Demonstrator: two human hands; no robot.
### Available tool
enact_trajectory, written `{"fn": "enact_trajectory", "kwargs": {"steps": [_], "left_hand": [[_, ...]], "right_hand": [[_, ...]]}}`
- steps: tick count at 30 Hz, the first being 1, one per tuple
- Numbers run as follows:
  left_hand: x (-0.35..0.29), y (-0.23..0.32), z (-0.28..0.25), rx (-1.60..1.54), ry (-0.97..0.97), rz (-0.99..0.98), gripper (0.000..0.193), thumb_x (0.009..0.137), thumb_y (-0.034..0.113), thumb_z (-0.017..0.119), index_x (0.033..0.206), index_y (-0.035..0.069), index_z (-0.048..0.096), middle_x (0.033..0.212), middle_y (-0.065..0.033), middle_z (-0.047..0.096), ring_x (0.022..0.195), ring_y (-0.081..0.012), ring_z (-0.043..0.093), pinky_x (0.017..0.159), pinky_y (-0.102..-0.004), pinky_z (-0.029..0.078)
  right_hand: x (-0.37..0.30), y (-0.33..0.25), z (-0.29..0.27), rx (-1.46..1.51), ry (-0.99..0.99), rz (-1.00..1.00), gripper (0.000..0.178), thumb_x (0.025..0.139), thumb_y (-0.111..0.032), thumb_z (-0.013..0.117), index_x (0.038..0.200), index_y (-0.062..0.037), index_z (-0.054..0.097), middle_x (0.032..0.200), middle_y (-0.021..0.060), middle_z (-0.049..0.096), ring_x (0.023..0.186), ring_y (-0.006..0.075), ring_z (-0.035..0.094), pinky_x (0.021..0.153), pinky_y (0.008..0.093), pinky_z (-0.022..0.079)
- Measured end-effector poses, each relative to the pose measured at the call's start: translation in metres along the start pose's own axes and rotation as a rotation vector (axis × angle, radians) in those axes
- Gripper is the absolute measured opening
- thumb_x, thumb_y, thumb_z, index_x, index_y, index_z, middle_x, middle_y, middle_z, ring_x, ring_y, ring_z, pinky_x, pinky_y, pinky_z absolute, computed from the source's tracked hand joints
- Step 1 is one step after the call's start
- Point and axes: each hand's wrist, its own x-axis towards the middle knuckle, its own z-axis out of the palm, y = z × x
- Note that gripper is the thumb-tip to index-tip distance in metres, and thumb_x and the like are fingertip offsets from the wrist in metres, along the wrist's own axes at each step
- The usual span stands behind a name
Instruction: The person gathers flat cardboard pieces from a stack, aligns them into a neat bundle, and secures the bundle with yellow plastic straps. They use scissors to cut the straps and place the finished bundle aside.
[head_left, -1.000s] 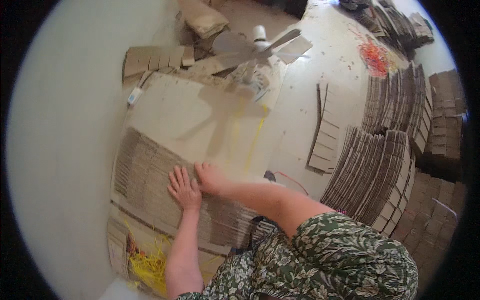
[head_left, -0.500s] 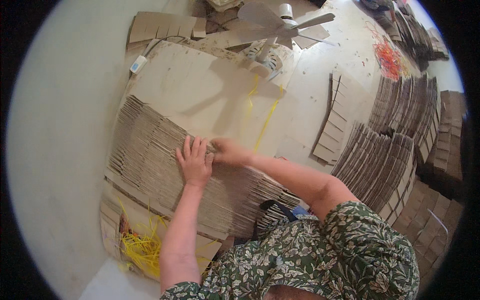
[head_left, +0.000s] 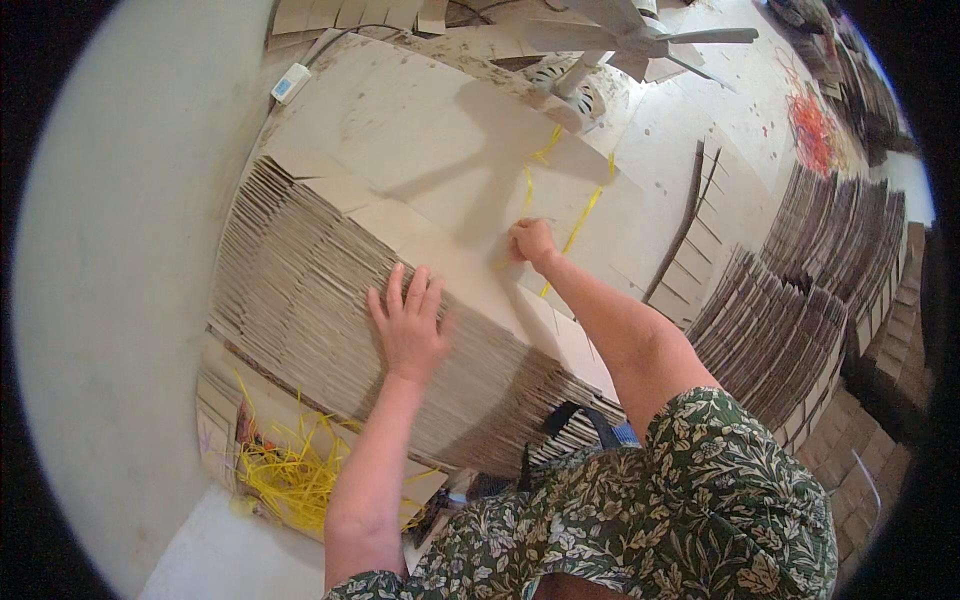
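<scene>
"Cardboard stack [head_left: 330, 295], in front of the body: strips packed edge-up in one long row. Axis?"

"Diagonal, upper left to lower right. Beyond its far edge, a pale board [head_left: 400, 115]."

"Anything lost from view?"

"Lower right end runs in against the patterned shirt [head_left: 640, 510]; the last strips there are hard to make out. Fan [head_left: 640, 40] is clipped by the upper edge."

"Hands next. Which is nearer the stack?"

"Left hand [head_left: 410, 325]: resting on top of it, around mid-length. Right hand [head_left: 530, 240] is off it, past the far edge, over the board. From those fingers the stack lies leftward and back toward the body."

"Anything closer to the right hand?"

"Two yellow straps. One, the left strap [head_left: 528, 190], leads down toward the fingers; the other, the right strap [head_left: 582, 222], passes just beside the hand."

"Fingers?"

"Left ones spread and loose, grasping nothing; thumb blurred. Right ones curled, tips hidden. Cannot tell whether they pinch the strap."
</scene>
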Motion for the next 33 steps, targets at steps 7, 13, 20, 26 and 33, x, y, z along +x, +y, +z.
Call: {"fn": "enact_trajectory", "kwargs": {"steps": [7,13,20,26,33], "left_hand": [[-0.005,-0.003,0.002,0.016,-0.022,-0.002,0.052,0.091,0.054,0.042,0.122,0.014,0.055,0.135,-0.0051,0.046,0.134,-0.0325,0.029,0.105,-0.0618,0.014],[-0.001,0.0,-0.003,-0.008,-0.009,-0.003,0.052,0.088,0.053,0.049,0.12,0.013,0.055,0.136,-0.0045,0.044,0.134,-0.0321,0.029,0.105,-0.0621,0.014],[0.004,0.007,-0.018,-0.062,-0.086,-0.074,0.039,0.088,0.034,0.05,0.119,0.012,0.055,0.136,-0.0049,0.044,0.134,-0.0333,0.029,0.108,-0.0606,0.013],[0.013,0.013,-0.015,-0.221,-0.048,-0.066,0.038,0.093,0.028,0.04,0.124,0.01,0.053,0.136,-0.006,0.045,0.135,-0.034,0.029,0.109,-0.0594,0.011],[0.016,0.013,-0.021,-0.43,0.014,-0.107,0.046,0.095,0.025,0.034,0.137,0.007,0.04,0.143,-0.0112,0.039,0.135,-0.0359,0.028,0.111,-0.0533,0.011]], "right_hand": [[0.047,-0.099,0.019,1.057,-0.015,0.15,0.012,0.081,-0.014,0.06,0.086,-0.0036,0.062,0.073,0.0116,0.063,0.062,0.0253,0.064,0.054,0.0409,0.052],[0.061,-0.119,0.032,0.516,-0.073,-0.13,0.022,0.089,-0.018,0.056,0.103,-0.0004,0.058,0.081,0.0138,0.062,0.068,0.0219,0.065,0.056,0.0341,0.052],[-0.04,-0.194,0.004,0.19,-0.051,-0.074,0.033,0.087,-0.032,0.057,0.097,-0.0011,0.057,0.091,0.0257,0.061,0.088,0.0361,0.062,0.074,0.0467,0.049],[-0.161,-0.22,-0.034,-0.009,-0.235,-0.191,0.052,0.089,-0.041,0.052,0.118,0.002,0.05,0.113,0.027,0.056,0.108,0.043,0.051,0.09,0.0464,0.042],[-0.18,-0.223,-0.053,-0.371,-0.205,-0.309,0.075,0.087,-0.044,0.058,0.14,-0.0004,0.027,0.136,0.0232,0.04,0.123,0.0388,0.042,0.101,0.0453,0.036]]}}
